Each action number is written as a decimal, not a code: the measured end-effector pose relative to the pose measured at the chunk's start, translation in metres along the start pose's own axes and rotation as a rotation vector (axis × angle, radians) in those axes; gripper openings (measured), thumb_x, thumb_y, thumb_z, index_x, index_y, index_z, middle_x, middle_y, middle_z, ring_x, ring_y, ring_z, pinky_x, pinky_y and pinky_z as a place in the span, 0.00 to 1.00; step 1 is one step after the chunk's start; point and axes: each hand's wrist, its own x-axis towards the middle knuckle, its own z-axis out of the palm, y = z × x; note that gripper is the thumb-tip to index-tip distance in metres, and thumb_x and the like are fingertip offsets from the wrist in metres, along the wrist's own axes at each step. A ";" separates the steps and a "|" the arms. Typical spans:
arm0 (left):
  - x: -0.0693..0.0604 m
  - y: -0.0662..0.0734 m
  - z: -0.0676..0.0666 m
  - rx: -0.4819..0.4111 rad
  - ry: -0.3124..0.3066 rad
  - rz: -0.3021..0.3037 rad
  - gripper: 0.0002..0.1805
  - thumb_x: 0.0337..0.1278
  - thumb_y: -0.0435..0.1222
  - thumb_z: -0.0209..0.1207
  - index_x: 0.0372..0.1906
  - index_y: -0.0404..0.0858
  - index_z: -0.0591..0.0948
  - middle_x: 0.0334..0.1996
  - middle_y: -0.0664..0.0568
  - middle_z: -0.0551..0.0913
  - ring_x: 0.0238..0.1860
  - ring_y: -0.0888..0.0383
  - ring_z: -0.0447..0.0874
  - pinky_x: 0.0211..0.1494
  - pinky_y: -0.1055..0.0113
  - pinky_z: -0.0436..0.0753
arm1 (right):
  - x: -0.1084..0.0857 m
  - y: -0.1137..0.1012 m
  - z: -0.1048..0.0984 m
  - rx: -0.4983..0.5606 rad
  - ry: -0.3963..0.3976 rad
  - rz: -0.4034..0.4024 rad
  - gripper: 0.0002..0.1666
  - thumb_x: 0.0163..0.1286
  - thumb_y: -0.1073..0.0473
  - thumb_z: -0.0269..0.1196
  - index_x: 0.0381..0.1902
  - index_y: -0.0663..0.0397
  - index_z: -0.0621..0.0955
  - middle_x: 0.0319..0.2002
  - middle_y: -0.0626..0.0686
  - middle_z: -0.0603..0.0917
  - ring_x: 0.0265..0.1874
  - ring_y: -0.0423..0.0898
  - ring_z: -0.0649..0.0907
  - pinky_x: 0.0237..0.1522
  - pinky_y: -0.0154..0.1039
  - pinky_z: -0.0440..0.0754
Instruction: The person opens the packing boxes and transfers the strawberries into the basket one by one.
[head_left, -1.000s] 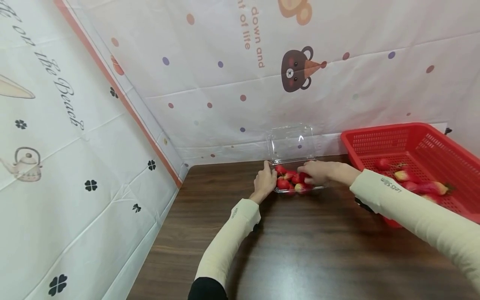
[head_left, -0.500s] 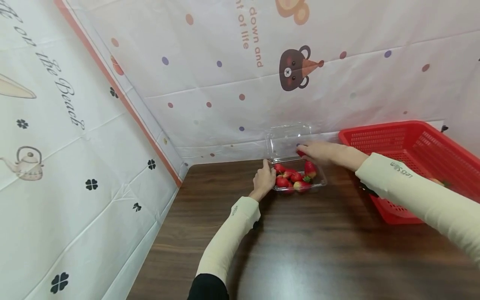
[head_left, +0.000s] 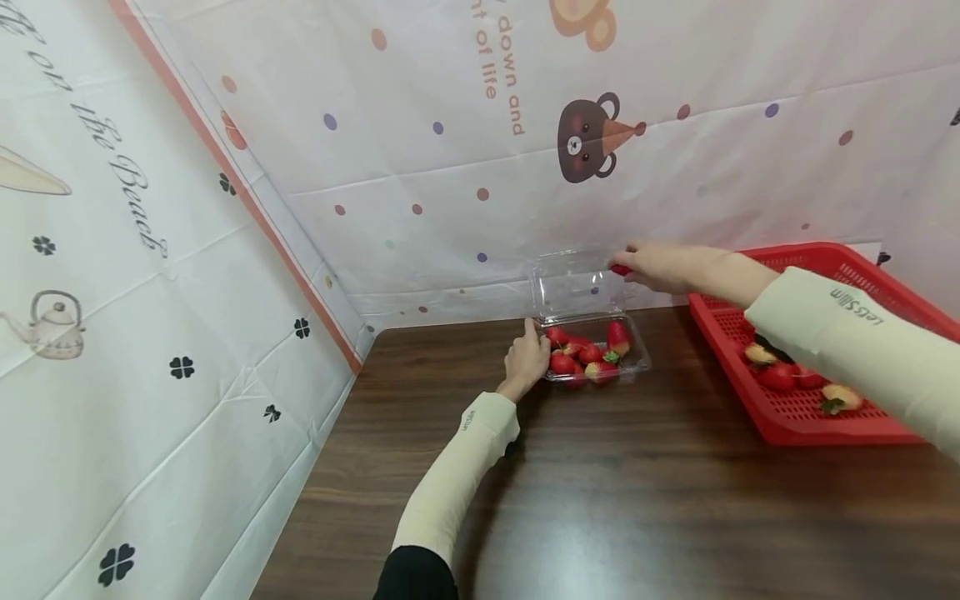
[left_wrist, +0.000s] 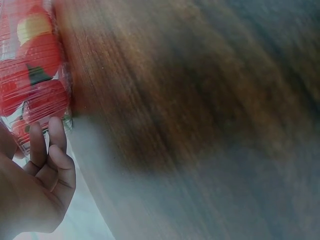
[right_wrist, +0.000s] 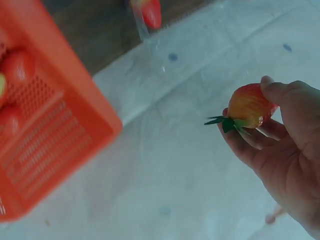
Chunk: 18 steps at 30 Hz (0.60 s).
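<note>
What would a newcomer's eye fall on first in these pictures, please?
Probably the red basket at the right of the head view, bright against the brown table. Next come the strawberries in the clear container at its far edge, lid raised. Then comes the strawberry the right hand holds near that lid.

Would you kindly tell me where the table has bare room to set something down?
The table is barest in front of the clear box and red basket, right of the left sleeve; another free patch runs from that sleeve to the table's left edge. The box is crowded: strawberries inside, left hand against it.
</note>
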 end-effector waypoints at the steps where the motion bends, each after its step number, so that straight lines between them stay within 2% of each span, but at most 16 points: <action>1: 0.000 0.000 0.000 0.002 0.000 0.001 0.15 0.74 0.43 0.48 0.59 0.46 0.70 0.42 0.41 0.89 0.42 0.43 0.89 0.42 0.49 0.82 | -0.002 0.001 -0.006 -0.003 -0.010 0.009 0.18 0.65 0.69 0.68 0.52 0.60 0.78 0.40 0.64 0.81 0.36 0.58 0.86 0.42 0.55 0.86; 5: 0.000 0.002 0.000 -0.003 0.011 0.009 0.14 0.74 0.43 0.48 0.59 0.46 0.70 0.42 0.41 0.89 0.42 0.42 0.89 0.42 0.49 0.82 | -0.009 0.008 -0.031 -0.078 -0.053 0.050 0.21 0.62 0.66 0.72 0.52 0.57 0.81 0.41 0.62 0.81 0.38 0.57 0.86 0.43 0.54 0.86; 11: -0.001 0.002 -0.002 0.002 0.006 0.016 0.14 0.75 0.42 0.48 0.59 0.45 0.69 0.42 0.40 0.89 0.42 0.42 0.90 0.42 0.48 0.83 | -0.019 0.023 -0.059 -0.202 -0.043 0.082 0.24 0.56 0.62 0.77 0.51 0.54 0.84 0.40 0.64 0.79 0.38 0.59 0.83 0.40 0.55 0.85; 18: -0.001 0.000 0.000 -0.001 0.004 0.011 0.14 0.75 0.43 0.48 0.60 0.46 0.70 0.42 0.40 0.89 0.43 0.42 0.90 0.43 0.48 0.83 | -0.032 0.042 -0.070 -0.193 0.003 0.129 0.24 0.52 0.64 0.79 0.47 0.58 0.84 0.39 0.67 0.78 0.36 0.61 0.83 0.40 0.56 0.85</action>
